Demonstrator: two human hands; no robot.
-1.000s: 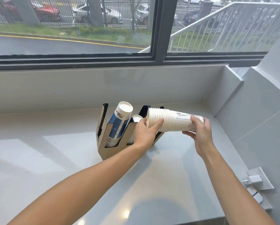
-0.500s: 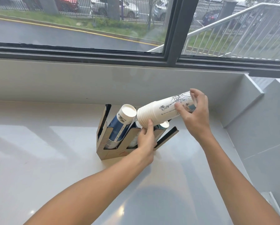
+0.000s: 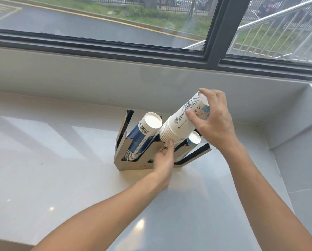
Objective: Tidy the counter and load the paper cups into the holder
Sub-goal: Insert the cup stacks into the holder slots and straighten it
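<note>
A brown card cup holder (image 3: 131, 164) with slanted slots stands on the white counter (image 3: 61, 178). Its left slot holds a blue-and-white cup stack (image 3: 142, 134). A smaller cup stack (image 3: 194, 140) lies in the right slot. My right hand (image 3: 213, 120) grips the closed end of a white printed cup stack (image 3: 178, 127), tilted with its rims down into the middle slot. My left hand (image 3: 165, 158) touches the stack's rims at the holder's front, fingers curled around them.
A grey sill wall (image 3: 151, 84) and a dark window frame (image 3: 213, 33) run behind the holder. A tiled side wall (image 3: 300, 142) closes the counter on the right. The counter's front edge (image 3: 6, 245) shows at bottom left.
The white stack has swung from lying level to steeply tilted, its rims lowered into the middle slot. My right hand rose to its top end; my left stayed at the rims.
</note>
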